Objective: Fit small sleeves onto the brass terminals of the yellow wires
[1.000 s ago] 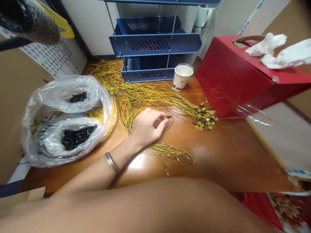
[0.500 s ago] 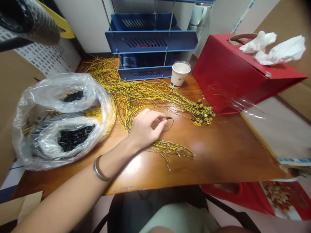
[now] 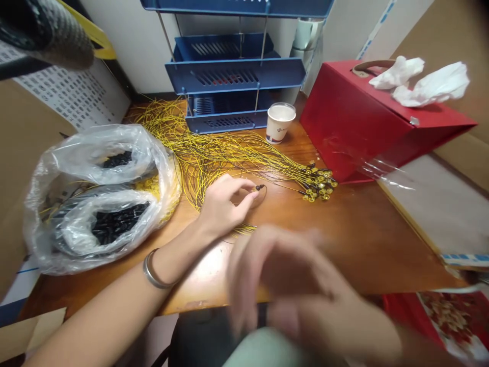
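Observation:
My left hand [image 3: 224,203] is closed in a pinch over the middle of the table, thumb and forefinger on a thin wire with a small black end piece [image 3: 260,187]. Its wire loops just right of the fingertips. In the front middle, my right hand [image 3: 282,275] is smeared by motion; its fingers curve loosely, apart from the thumb, and nothing shows between them. A small bunch of yellow wires [image 3: 244,230] lies mostly hidden behind it. Beyond my left hand stretches a large bundle of yellow and black wires [image 3: 229,145], its yellow-tipped ends [image 3: 320,182] gathered at the right.
On the left sits a clear plastic bag [image 3: 38,229] holding inner bags of small black parts [image 3: 118,223]. A blue tray rack [image 3: 237,75], a paper cup [image 3: 280,125] and a red box with tissues [image 3: 362,122] stand at the back. The table's front edge runs below my hands.
My right hand has come into view from the lower right, over the front of the table, covering most of the small wire bunch. My left hand keeps its pinch; the view has tilted slightly.

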Action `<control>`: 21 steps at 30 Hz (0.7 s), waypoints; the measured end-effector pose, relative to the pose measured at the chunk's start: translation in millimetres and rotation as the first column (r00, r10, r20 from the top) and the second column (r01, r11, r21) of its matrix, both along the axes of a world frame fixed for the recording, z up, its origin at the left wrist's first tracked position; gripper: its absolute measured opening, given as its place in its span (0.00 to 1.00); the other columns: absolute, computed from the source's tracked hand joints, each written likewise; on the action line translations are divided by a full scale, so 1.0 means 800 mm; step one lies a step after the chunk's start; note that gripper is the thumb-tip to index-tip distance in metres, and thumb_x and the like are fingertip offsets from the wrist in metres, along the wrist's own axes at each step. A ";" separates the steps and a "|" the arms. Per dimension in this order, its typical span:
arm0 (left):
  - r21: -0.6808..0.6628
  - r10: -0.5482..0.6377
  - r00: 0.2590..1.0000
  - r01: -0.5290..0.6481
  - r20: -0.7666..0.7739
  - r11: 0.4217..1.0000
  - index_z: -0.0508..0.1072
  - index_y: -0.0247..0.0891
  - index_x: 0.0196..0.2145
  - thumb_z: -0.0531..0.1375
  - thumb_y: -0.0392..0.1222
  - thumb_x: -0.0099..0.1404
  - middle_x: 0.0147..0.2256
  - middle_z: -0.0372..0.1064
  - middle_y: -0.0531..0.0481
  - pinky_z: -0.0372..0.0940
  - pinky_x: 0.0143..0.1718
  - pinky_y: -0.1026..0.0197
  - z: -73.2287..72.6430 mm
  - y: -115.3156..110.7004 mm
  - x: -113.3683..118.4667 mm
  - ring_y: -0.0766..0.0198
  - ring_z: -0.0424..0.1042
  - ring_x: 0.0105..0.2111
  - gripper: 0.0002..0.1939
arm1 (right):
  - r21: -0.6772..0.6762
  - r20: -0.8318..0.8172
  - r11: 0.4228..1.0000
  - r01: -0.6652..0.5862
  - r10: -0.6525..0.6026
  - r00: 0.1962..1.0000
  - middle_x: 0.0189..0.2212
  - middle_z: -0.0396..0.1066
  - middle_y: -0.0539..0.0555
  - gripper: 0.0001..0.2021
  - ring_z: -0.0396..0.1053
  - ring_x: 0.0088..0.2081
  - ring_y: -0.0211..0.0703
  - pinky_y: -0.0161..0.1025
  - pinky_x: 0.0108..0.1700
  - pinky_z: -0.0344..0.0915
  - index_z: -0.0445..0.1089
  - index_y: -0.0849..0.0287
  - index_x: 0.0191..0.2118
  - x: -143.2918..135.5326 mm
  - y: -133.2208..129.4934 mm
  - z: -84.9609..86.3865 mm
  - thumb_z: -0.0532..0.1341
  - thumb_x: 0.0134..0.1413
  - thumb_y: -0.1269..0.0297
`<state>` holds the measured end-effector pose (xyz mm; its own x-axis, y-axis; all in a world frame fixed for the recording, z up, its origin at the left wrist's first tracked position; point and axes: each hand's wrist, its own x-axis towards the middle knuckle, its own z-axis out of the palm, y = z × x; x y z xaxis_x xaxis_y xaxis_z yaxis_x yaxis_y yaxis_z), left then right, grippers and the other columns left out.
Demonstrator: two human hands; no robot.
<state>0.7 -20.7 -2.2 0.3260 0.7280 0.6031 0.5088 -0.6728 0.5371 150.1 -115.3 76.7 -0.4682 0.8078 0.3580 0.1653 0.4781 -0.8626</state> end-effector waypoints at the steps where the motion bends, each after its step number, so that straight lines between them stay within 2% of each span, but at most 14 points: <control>1: -0.007 -0.001 1.000 0.001 0.003 1.000 0.78 0.35 0.35 0.65 0.39 0.63 0.30 0.77 0.49 0.66 0.33 0.62 0.001 0.000 0.000 0.65 0.71 0.29 0.05 | -0.020 -0.044 0.997 0.074 -0.075 0.996 0.31 0.74 0.53 0.04 0.73 0.32 0.41 0.39 0.34 0.71 0.70 0.56 0.38 0.009 0.015 -0.008 0.58 0.64 0.68; 2: -0.011 0.000 1.000 0.000 0.000 1.000 0.78 0.35 0.35 0.65 0.38 0.63 0.30 0.77 0.50 0.66 0.33 0.63 0.002 0.001 -0.001 0.66 0.72 0.28 0.04 | -0.040 -0.097 0.986 0.161 -0.164 0.982 0.31 0.74 0.52 0.02 0.72 0.31 0.41 0.38 0.32 0.71 0.69 0.57 0.38 0.018 0.033 -0.018 0.59 0.61 0.68; 3: -0.011 0.001 1.000 -0.001 -0.007 1.000 0.78 0.35 0.35 0.65 0.38 0.63 0.30 0.78 0.50 0.66 0.33 0.64 0.003 0.002 -0.001 0.66 0.72 0.28 0.04 | 0.026 -0.066 0.959 0.281 -0.279 0.958 0.32 0.74 0.52 0.03 0.71 0.31 0.40 0.37 0.32 0.69 0.70 0.57 0.39 0.028 0.053 -0.030 0.62 0.59 0.68; 4: -0.006 0.005 1.000 -0.006 -0.015 1.000 0.79 0.35 0.35 0.65 0.38 0.63 0.31 0.78 0.49 0.66 0.33 0.64 0.004 0.002 -0.002 0.66 0.72 0.28 0.04 | 0.119 -0.013 0.932 0.342 -0.342 0.939 0.35 0.74 0.53 0.06 0.71 0.32 0.39 0.38 0.33 0.69 0.71 0.58 0.41 0.037 0.072 -0.043 0.63 0.56 0.69; 6: 0.017 0.018 1.000 -0.018 -0.012 1.000 0.79 0.35 0.36 0.65 0.37 0.63 0.32 0.79 0.48 0.67 0.34 0.65 0.005 0.004 -0.005 0.67 0.74 0.29 0.04 | 0.312 0.062 0.898 0.311 -0.346 0.936 0.41 0.75 0.55 0.11 0.72 0.39 0.43 0.42 0.40 0.71 0.72 0.58 0.45 0.051 0.105 -0.068 0.65 0.54 0.69; 8: 0.021 0.022 1.000 -0.022 0.001 1.000 0.80 0.35 0.38 0.65 0.37 0.64 0.33 0.79 0.48 0.68 0.36 0.65 0.006 0.004 -0.007 0.67 0.75 0.30 0.05 | 0.449 0.053 0.857 0.252 -0.307 0.950 0.44 0.76 0.57 0.12 0.73 0.46 0.48 0.47 0.48 0.70 0.73 0.58 0.46 0.056 0.123 -0.086 0.64 0.55 0.71; 10: 0.005 0.005 1.000 -0.005 -0.002 1.000 0.80 0.35 0.41 0.64 0.36 0.66 0.35 0.80 0.47 0.69 0.37 0.66 0.008 0.004 -0.009 0.67 0.76 0.31 0.07 | 0.514 0.025 0.822 0.246 -0.300 0.954 0.45 0.78 0.57 0.12 0.75 0.46 0.47 0.48 0.50 0.71 0.74 0.57 0.47 0.054 0.127 -0.098 0.63 0.57 0.74; 12: -0.012 -0.014 1.000 0.014 -0.008 1.000 0.80 0.35 0.43 0.63 0.36 0.67 0.37 0.81 0.47 0.69 0.37 0.66 0.010 0.004 -0.009 0.67 0.77 0.32 0.08 | 0.540 -0.019 0.796 0.274 -0.314 0.949 0.43 0.79 0.56 0.13 0.76 0.43 0.45 0.47 0.48 0.71 0.74 0.56 0.46 0.049 0.123 -0.103 0.63 0.57 0.76; 17: -0.051 -0.044 0.998 0.046 0.051 0.998 0.80 0.36 0.43 0.63 0.36 0.66 0.37 0.81 0.48 0.71 0.40 0.66 0.009 0.003 -0.008 0.66 0.78 0.34 0.08 | 0.553 -0.073 0.756 0.351 -0.375 0.924 0.36 0.79 0.55 0.09 0.75 0.37 0.43 0.44 0.41 0.73 0.77 0.57 0.41 0.042 0.117 -0.106 0.65 0.55 0.74; 21: -0.115 -0.030 0.997 0.037 0.064 0.993 0.80 0.36 0.43 0.63 0.37 0.66 0.38 0.81 0.48 0.72 0.44 0.64 0.008 0.002 -0.008 0.65 0.79 0.37 0.08 | 0.564 -0.109 0.747 0.351 -0.355 0.929 0.32 0.77 0.54 0.08 0.73 0.34 0.40 0.41 0.37 0.72 0.77 0.58 0.41 0.042 0.122 -0.109 0.66 0.55 0.74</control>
